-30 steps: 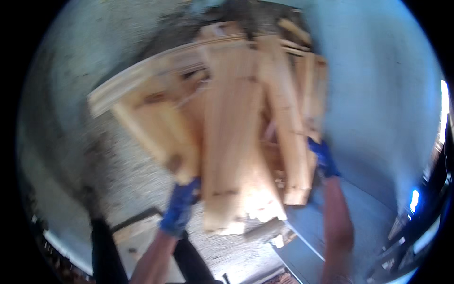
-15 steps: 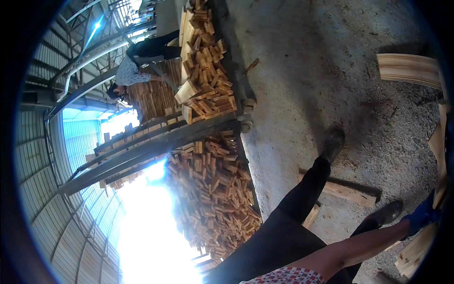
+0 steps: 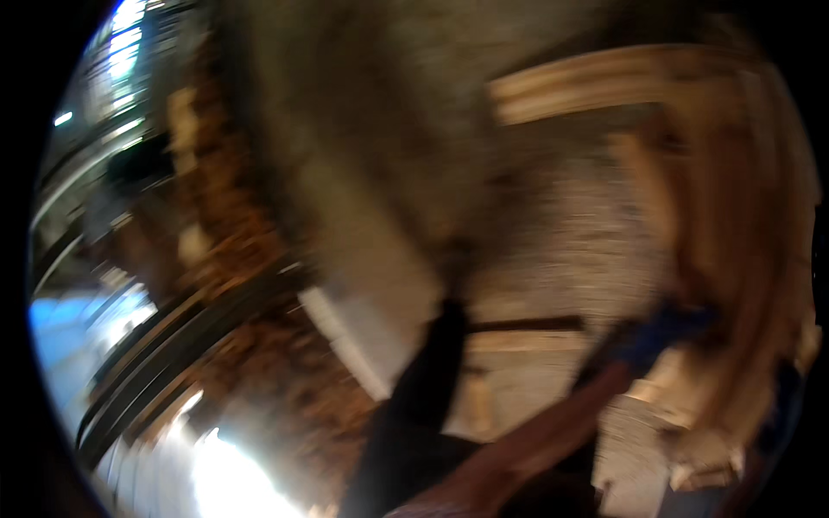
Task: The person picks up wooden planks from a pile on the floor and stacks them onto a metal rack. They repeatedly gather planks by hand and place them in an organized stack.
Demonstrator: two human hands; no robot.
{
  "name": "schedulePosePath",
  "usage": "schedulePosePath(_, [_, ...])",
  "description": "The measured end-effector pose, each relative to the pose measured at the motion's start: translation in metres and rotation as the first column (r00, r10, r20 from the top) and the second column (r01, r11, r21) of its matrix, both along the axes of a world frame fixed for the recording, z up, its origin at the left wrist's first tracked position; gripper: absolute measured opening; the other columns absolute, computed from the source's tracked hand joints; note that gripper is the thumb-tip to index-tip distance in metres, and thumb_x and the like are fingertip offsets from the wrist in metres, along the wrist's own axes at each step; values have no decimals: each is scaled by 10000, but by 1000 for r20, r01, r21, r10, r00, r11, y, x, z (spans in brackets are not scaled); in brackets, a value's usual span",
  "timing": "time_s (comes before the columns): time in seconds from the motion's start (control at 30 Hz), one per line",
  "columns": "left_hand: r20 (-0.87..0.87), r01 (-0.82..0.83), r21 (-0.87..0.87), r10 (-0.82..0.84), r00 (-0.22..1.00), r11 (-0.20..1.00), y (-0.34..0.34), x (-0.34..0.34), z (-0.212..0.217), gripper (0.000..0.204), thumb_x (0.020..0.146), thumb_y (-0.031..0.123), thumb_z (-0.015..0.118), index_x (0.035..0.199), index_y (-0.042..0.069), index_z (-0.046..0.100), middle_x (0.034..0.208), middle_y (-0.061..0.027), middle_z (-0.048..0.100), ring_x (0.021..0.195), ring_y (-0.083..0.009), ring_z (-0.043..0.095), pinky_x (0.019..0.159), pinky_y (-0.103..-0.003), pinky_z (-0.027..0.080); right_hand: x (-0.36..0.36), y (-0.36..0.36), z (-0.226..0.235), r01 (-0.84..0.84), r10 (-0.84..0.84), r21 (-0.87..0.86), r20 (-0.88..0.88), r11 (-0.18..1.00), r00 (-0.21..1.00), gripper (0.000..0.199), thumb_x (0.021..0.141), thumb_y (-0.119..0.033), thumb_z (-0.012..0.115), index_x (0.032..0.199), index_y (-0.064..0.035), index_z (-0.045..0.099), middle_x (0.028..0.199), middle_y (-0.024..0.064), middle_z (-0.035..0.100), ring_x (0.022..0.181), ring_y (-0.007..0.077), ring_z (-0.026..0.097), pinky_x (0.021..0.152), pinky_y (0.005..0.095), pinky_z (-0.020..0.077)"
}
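Observation:
Motion smears the whole picture. My left hand [image 3: 669,332], in a blue glove, reaches to the near-left edge of a stack of wooden boards [image 3: 743,216] and appears to touch it. Its fingers are too blurred to show whether they grip. At the far right rim a second blue glove, my right hand [image 3: 781,406], lies against the other side of the boards. Its fingers are mostly hidden and dim. The boards are pale brown, long and flat, with their ends [image 3: 708,462] showing toward the lower edge.
Another board [image 3: 579,82] juts out leftward at the upper right. A plank [image 3: 527,341] lies on the dusty concrete floor [image 3: 570,224] beside my leg [image 3: 440,354]. Heaps of cut wood pieces [image 3: 294,363] and a dark beam [image 3: 199,337] stand at left.
My view has swung right, so the scene has shifted left and blurred. More of the board stack now shows, and my right glove has come into view. My left hand is still by the boards.

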State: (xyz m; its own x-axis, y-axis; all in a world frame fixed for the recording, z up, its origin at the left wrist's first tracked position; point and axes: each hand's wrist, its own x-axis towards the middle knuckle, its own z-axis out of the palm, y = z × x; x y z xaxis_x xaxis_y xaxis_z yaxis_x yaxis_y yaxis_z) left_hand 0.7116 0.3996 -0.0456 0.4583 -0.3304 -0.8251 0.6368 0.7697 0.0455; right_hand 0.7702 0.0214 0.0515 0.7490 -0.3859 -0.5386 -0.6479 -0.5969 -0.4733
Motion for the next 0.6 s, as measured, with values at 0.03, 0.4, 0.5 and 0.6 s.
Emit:
schedulePosePath(0.03, [19,30,50,-31,999,998,-17,4,21,622,836,254,712,1324,15,409,1175,-120,586,1066,-188,564,951,-310,433,-1,17,-2,-22,22,48,10,999,1000,608,793,-119,732,1313,-17,435,1112,84,584,973,153,568,829,305,503])
schedulePosePath(0.4, [-96,-47,206,67,993,977,31,-53,72,400,849,160,684,1212,64,545,1078,-13,605,982,-125,572,869,-291,458,-24,213,96,28,45,413,-167,910,985,702,730,-159,745,1321,9,404,1163,106,553,1047,196,545,894,351,461])
schedulePosePath(0.5, [-139,-87,168,111,984,982,51,-73,103,415,845,170,689,1217,62,542,1061,-10,607,970,-123,571,870,-284,458,-33,223,113,-142,197,342,-131,929,972,730,701,-227,799,1277,26,427,1078,173,612,971,247,622,828,368,507])
schedulePosePath(0.6, [-175,-107,147,133,976,983,77,-103,124,420,846,170,688,1223,61,538,1062,-14,608,983,-127,571,879,-290,459,-49,243,131,-171,237,383,-131,908,963,746,691,-248,807,1273,24,428,1114,182,599,1009,261,612,841,376,499])
